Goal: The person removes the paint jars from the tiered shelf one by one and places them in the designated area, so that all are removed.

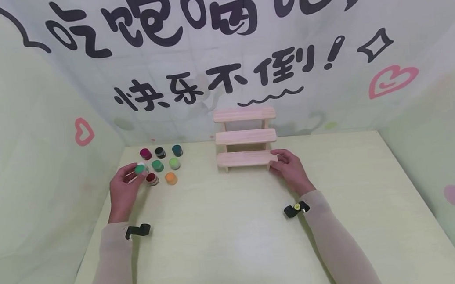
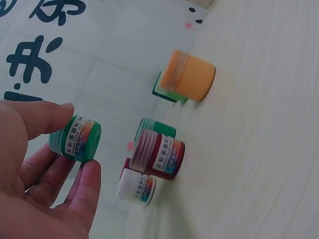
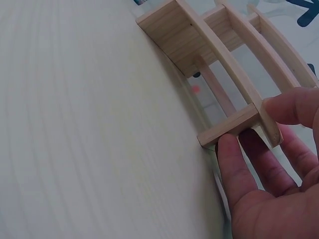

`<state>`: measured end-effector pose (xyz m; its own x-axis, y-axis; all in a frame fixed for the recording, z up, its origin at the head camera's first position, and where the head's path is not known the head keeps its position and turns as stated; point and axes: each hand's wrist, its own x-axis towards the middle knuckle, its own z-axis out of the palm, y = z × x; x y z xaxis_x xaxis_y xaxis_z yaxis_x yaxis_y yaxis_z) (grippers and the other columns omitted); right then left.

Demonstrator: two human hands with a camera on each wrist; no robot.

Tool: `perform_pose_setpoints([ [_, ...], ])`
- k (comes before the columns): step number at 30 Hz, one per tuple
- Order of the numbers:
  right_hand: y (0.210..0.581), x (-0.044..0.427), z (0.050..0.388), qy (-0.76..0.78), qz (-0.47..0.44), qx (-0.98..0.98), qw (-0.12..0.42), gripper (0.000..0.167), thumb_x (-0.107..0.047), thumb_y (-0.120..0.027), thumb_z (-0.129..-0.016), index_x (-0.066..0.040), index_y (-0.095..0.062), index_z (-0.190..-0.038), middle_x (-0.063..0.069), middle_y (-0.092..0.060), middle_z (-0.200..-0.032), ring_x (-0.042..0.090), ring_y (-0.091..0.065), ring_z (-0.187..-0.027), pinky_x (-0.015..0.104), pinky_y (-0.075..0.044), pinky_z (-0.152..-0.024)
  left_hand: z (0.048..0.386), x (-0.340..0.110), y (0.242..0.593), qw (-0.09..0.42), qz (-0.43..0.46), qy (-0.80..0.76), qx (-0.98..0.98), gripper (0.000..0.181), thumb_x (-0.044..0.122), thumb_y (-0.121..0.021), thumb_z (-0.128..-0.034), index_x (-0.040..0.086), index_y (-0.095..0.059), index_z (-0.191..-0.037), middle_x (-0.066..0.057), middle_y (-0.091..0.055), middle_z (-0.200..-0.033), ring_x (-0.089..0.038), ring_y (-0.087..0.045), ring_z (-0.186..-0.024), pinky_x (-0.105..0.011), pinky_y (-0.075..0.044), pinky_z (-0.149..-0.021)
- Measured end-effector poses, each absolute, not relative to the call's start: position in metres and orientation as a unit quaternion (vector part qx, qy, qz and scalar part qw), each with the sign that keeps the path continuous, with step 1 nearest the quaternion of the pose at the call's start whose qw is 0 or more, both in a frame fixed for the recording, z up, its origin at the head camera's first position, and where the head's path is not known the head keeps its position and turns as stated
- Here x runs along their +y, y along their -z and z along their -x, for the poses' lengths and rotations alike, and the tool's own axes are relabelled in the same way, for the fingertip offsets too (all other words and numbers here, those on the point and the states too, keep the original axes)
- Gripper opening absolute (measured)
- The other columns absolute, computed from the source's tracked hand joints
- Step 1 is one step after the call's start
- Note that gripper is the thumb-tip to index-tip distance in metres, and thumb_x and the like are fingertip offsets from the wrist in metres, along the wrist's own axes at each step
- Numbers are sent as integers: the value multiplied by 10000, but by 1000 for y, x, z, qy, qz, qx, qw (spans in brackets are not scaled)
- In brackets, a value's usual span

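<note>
My left hand (image 1: 123,191) holds a green paint jar (image 2: 82,139) between thumb and fingers, raised off the table at the far left. Close by stand a dark red paint jar (image 2: 160,154) and a white paint jar (image 2: 135,186), which is mostly hidden behind the hand in the head view. At the back middle is a three-tier wooden stand (image 1: 246,158) with nothing on its steps. The right hand (image 1: 291,172) grips the right end of its lowest step, thumb on top and fingers beneath, beside the front leg.
Several more paint jars sit at the back left, among them an orange jar (image 1: 171,178), a light green jar (image 1: 174,163), a black jar (image 1: 160,153) and a magenta jar (image 1: 145,154). A printed cloth (image 1: 186,118) hangs behind the pale table (image 1: 234,238).
</note>
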<state>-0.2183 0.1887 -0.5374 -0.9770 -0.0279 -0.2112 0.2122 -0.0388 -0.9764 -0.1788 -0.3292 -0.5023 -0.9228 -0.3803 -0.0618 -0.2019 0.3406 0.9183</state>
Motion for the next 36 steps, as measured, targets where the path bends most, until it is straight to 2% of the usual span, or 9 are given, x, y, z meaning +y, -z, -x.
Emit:
perform_pose_setpoints([
  [6, 538, 189, 219, 715, -68, 691, 81, 446, -52, -682, -1005, -44, -571, -1437, 140, -658, -1239, 149, -707, -1033, 268, -629, -932, 180, -343, 512, 60, -221, 535, -813, 619, 428, -756, -979, 201, -554, -1519, -42, -569, -1555, -216, -577, -1391, -226, -549, -1032],
  [12, 538, 189, 219, 715, -71, 692, 76, 416, -42, -702, -991, -59, -603, -1394, 84, -666, -1170, 135, -707, -1011, 252, -633, -908, 182, -350, 522, 64, -247, 507, -823, 593, 372, -750, -991, 168, -558, -1514, -87, -613, -1492, -203, -599, -1334, -166, -531, -938],
  [14, 537, 189, 219, 711, -70, 696, 76, 422, -45, -698, -998, -50, -596, -1407, 89, -669, -1179, 130, -709, -1013, 249, -631, -909, 183, -353, 526, 63, -253, 494, -829, 588, 370, -739, -997, 159, -557, -1515, -100, -617, -1479, -213, -597, -1320, -186, -520, -932],
  [20, 538, 189, 219, 699, -75, 707, 81, 436, -71, -693, -1013, -58, -583, -1435, 111, -668, -1227, 117, -711, -1021, 245, -627, -919, 183, -356, 532, 33, -259, 483, -835, 625, 402, -720, -1001, 148, -525, -1538, -128, -597, -1466, -248, -582, -1315, -303, -512, -998],
  [29, 540, 188, 220, 700, -71, 706, 84, 451, -63, -685, -1016, -37, -567, -1450, 180, -642, -1304, 170, -706, -1077, 263, -621, -950, 178, -355, 534, 19, -262, 477, -839, 627, 382, -712, -1014, 135, -504, -1551, -139, -588, -1471, -258, -580, -1316, -324, -513, -1024],
  [36, 542, 191, 221, 696, -66, 711, 79, 453, -80, -703, -1011, -42, -577, -1444, 134, -663, -1250, 168, -705, -1071, 253, -622, -940, 178, -354, 537, 15, -270, 477, -836, 638, 385, -711, -1016, 144, -488, -1563, -131, -575, -1499, -263, -568, -1345, -393, -519, -1087],
])
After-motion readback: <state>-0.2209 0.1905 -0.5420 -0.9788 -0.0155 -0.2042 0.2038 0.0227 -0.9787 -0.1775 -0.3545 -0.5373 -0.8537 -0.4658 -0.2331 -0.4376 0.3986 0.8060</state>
